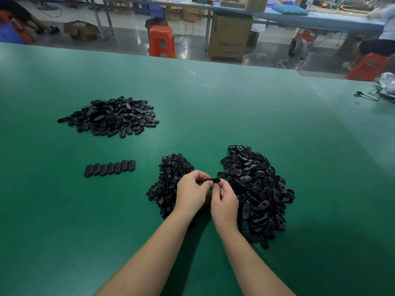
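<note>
My left hand [191, 192] and my right hand [224, 201] meet above the green table [213, 116], and together they pinch one black oval plastic piece [213, 180] seen edge-on. Under my left hand lies a heap of small black round parts [171, 178]. To the right of my right hand is a large heap of black oval shells [258, 193]. A neat row of several oval pieces [110, 168] lies flat to the left. Another heap of oval pieces [111, 116] sits farther back on the left.
Black cables and a clear plastic bag [382, 90] lie at the table's far right edge. Beyond the table are orange stools [161, 41], a cardboard box [229, 37], a floor fan and another workbench with a seated person [382, 35].
</note>
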Demonstrator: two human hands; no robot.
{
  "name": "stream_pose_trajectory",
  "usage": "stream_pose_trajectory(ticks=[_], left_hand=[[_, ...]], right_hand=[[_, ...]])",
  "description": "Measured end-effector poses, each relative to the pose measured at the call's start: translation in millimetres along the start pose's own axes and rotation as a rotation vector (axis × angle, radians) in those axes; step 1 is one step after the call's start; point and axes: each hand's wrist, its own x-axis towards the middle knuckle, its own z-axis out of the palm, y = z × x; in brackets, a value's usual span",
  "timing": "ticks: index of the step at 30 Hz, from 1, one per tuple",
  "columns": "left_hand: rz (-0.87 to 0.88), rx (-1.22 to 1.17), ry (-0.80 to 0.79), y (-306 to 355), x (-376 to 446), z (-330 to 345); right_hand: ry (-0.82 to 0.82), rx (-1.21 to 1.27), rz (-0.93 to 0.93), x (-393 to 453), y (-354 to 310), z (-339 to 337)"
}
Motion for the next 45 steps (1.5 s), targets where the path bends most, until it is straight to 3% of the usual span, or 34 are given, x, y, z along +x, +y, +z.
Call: stream_pose_trajectory(ticks=[4, 8, 16, 45], left_hand=[[0.048, 0.018, -0.014, 0, 3, -9], [0.011, 0.025, -0.072, -4, 9, -18], [0.026, 0.082, -0.137, -5, 7, -16], [0.053, 0.264, -0.009, 5, -3, -4]], right_hand=[[-0.006, -0.045, -0.052, -1, -2, 2], [-0.007, 0.078, 0.023, 0, -1, 4], [-0.020, 0.091, 0.050, 0, -1, 3], [0.011, 0.044, -0.002, 2, 6, 3]])
